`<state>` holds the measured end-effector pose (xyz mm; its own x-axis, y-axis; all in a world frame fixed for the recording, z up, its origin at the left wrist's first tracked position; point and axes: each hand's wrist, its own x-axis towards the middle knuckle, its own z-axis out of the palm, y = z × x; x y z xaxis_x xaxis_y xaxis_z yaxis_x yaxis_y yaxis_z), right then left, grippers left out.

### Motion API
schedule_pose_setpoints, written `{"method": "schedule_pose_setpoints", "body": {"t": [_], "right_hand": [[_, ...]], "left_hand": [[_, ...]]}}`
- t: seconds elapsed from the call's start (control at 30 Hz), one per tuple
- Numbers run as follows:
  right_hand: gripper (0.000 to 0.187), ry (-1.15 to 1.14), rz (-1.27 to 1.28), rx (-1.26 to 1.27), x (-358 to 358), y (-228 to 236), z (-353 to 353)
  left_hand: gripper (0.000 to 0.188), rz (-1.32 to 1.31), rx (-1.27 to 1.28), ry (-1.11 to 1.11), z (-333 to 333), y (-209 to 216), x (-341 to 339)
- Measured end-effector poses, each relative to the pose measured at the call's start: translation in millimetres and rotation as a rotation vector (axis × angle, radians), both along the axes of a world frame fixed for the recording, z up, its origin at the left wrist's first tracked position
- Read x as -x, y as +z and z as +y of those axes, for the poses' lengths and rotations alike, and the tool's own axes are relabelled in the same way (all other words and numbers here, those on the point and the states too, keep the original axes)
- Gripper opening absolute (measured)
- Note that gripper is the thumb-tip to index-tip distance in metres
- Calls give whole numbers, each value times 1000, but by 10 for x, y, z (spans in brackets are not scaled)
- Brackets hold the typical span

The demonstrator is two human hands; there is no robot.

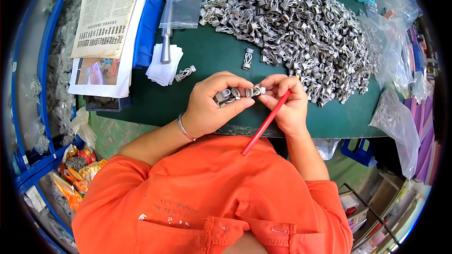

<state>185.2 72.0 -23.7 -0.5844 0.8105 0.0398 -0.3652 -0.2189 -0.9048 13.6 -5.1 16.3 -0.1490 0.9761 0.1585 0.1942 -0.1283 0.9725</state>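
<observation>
Both my hands meet over the near side of a dark green tabletop (pixel 155 110). My left hand (pixel 201 102) is curled round several small grey metal fittings (pixel 223 97) with ribbed ends and open, looped middles. Its thumb and forefinger also touch one more fitting (pixel 256 91) between the hands. The fingertips of my right hand (pixel 293 109) pinch the other end of that fitting. A slim red pen (pixel 264 129) is tucked in the right hand too, slanting down toward my orange clothing. Just beyond the hands a single fitting (pixel 247 59) stands apart; another (pixel 185 73) lies farther left.
A big heap of like fittings (pixel 301 33) covers the table's far right. At left are white paper slips (pixel 165 68), a metal-handled tool (pixel 165 49), a blue tray (pixel 149 23) and a newspaper (pixel 106 7). Clear plastic bags (pixel 393 51) hang over the right edge.
</observation>
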Motion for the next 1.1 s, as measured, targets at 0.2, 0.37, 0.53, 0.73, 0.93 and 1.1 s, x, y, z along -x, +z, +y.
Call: {"method": "schedule_pose_setpoints", "body": {"t": [0.2, 0.37, 0.53, 0.73, 0.93, 1.1], "right_hand": [[40, -123, 0, -264, 61, 154, -57], [42, -147, -64, -439, 117, 235, -100], [30, -280, 168, 96, 283, 278, -139], [25, 127, 753, 879, 582, 513, -74], [23, -96, 813, 978, 23, 570, 125], [23, -524, 755, 408, -1351, 602, 6]], "left_hand": [[19, -503, 442, 37, 9, -48, 25], [15, -752, 454, 39, -44, -124, -5], [6, -617, -14, 261, -7, -110, -70], [44, 622, -512, 85, 407, 238, -146], [13, 358, -590, 267, 497, 203, -115], [33, 670, -46, 126, 563, -171, 67]]}}
